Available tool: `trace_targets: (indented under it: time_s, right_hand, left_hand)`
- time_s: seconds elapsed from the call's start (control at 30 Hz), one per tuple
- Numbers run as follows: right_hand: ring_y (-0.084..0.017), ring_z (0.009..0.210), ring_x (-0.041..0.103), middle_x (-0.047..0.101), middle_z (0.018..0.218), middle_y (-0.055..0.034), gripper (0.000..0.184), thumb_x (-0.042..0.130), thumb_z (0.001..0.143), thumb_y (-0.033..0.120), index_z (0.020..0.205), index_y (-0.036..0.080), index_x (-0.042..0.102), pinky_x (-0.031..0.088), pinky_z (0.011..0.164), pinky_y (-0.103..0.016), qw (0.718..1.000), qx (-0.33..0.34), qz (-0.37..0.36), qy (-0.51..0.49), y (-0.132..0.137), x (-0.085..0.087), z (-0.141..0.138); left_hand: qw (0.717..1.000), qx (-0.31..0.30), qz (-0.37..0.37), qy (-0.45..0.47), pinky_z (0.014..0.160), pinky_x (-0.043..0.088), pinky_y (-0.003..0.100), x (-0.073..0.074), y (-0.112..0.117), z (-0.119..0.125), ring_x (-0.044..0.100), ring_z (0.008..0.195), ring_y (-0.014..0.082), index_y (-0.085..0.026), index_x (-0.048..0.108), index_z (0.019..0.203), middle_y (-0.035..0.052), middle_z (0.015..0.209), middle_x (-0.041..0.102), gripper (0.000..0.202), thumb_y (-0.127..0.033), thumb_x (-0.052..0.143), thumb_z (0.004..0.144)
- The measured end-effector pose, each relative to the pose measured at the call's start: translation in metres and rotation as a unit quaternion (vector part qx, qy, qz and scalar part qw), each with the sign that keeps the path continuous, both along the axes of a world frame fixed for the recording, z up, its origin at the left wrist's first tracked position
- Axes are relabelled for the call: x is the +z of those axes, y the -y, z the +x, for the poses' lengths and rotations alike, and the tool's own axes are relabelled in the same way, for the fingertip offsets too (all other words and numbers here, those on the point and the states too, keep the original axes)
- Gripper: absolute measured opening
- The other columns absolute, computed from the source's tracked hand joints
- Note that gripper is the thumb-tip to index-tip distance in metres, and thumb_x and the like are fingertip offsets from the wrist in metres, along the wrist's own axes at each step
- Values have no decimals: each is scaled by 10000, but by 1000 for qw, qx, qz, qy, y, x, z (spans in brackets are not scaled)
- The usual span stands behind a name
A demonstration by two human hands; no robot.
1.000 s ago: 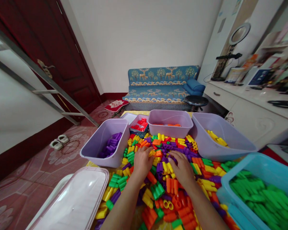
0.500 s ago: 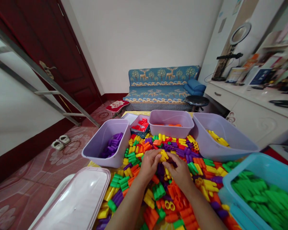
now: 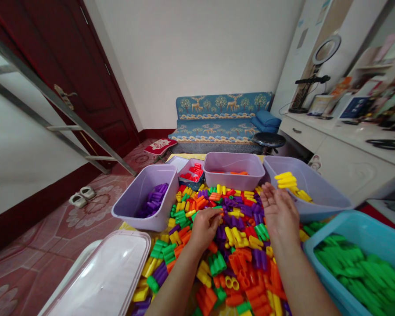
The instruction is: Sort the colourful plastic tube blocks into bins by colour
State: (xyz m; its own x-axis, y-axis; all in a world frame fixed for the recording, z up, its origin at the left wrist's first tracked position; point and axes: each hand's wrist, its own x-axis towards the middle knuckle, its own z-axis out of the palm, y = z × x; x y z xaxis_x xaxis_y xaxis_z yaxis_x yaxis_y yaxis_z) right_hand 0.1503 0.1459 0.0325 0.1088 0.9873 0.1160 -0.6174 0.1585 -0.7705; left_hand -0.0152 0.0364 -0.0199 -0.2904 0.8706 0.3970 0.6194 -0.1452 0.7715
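Yellow tube blocks (image 3: pixel 285 180), a short bundle, just past the raised right hand (image 3: pixel 279 215) and above the right lilac tub (image 3: pixel 325 210), over a yellow pile (image 3: pixel 301 195) inside it. Right hand open, palm up, fingers apart and angled toward that tub, nothing resting on the palm. Left hand (image 3: pixel 206 229) low over a heap of mixed tube blocks (image 3: pixel 240 259), fingers bunched together; any piece inside them hidden, so no telling whether clamped on something.

Heap spread across a yellow table surface (image 3: pixel 181 156), between both forearms, with tubs ringed around it, each apparently kept to one colour, as if for sorting: purple blocks (image 3: pixel 153 202) in the left lilac tub (image 3: pixel 131 206), red blocks (image 3: pixel 192 173) in a small dark tray (image 3: pixel 187 184), orange pieces (image 3: pixel 238 173) in the far lilac tub (image 3: pixel 233 181), green blocks (image 3: pixel 355 263) in a blue tub (image 3: pixel 349 221). Nearer the left forearm, a translucent white lid (image 3: pixel 102 276). Beyond the table, a deer-print sofa (image 3: pixel 220 118) and a black stool (image 3: pixel 268 140), both well out of reach of the work.
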Motion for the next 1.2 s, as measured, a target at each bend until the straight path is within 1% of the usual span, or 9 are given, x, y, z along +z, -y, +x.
trace_targets:
  time_s: [0.07, 0.17, 0.3, 0.47, 0.57, 0.7, 0.93, 1.07, 1.2]
  right_hand:
    - [-165, 944, 663, 699, 978, -15, 396, 739, 674, 406, 1008, 242, 603, 503, 865, -347, 1000, 20, -15, 17, 2, -5, -3]
    - [-221, 965, 649, 687, 1021, -72, 398, 676, 721, 456, 1033, 213, 623, 501, 865, -407, 973, 50, -15, 225, 7, -28, -4]
    - [-292, 979, 638, 675, 1070, -136, 401, 606, 746, 456, 1029, 175, 646, 492, 879, -483, 860, 114, 72, 492, 14, -62, -4]
    - [-299, 1166, 553, 600, 1251, -130, 491, 587, 748, 318, 1222, 189, 578, 412, 1015, -487, 766, 118, 170, 609, 27, -71, -14]
    - [-269, 1208, 525, 582, 1290, -99, 595, 583, 683, 185, 1276, 205, 539, 378, 1062, -464, 769, 135, 192, 595, 30, -66, -20]
    - [-230, 1252, 493, 557, 1326, -66, 655, 555, 638, 100, 1280, 225, 523, 351, 1095, -429, 814, 182, 208, 511, 30, -60, -23]
    - [-240, 1083, 625, 617, 1240, -102, 509, 653, 749, 286, 1237, 210, 528, 496, 951, -408, 884, 268, 118, 365, 32, -65, -26]
    - [-251, 1095, 611, 626, 1210, -95, 458, 683, 731, 296, 1169, 214, 581, 482, 964, -419, 883, 239, 131, 382, 29, -70, -26]
    - [-235, 1203, 528, 578, 1267, -74, 472, 634, 753, 225, 1221, 238, 575, 398, 1053, -421, 856, 184, 209, 436, 30, -65, -25]
  left_hand:
    - [999, 21, -12, -22, 721, 471, 259, 1, 1, 0, 635, 794, 166, -199, 704, 955, 40, 863, 703, 189, -204, 538, 864]
    - [993, 69, -47, -87, 730, 464, 292, 7, 6, 3, 623, 809, 195, -203, 692, 943, 50, 856, 684, 178, -241, 558, 831]
    - [978, 97, -86, -163, 812, 455, 362, 13, 12, 7, 606, 915, 256, -218, 653, 1057, 74, 935, 657, 315, -277, 601, 752]
    - [977, 54, -98, -183, 925, 429, 412, 11, 11, 7, 558, 1106, 285, -227, 516, 1296, 101, 1248, 572, 597, -236, 568, 701]
    - [979, 11, -105, -175, 966, 414, 413, 8, 8, 4, 530, 1172, 280, -256, 483, 1333, 86, 1345, 523, 657, -215, 561, 681]
    - [986, -13, -102, -132, 962, 427, 405, 6, 4, 1, 565, 1131, 271, -250, 464, 1345, 68, 1270, 596, 715, -157, 569, 643]
    - [997, -12, -68, -17, 773, 499, 298, 1, 1, -1, 646, 848, 198, -248, 531, 1279, 31, 1012, 700, 569, -125, 575, 725]
    - [997, 0, -68, 20, 703, 497, 262, -2, 1, -1, 633, 698, 162, -243, 543, 1255, 7, 864, 705, 496, -114, 542, 776]
    - [998, -7, -58, 9, 774, 500, 285, 0, 2, 1, 646, 815, 186, -238, 594, 1192, 23, 922, 703, 391, -167, 571, 808]
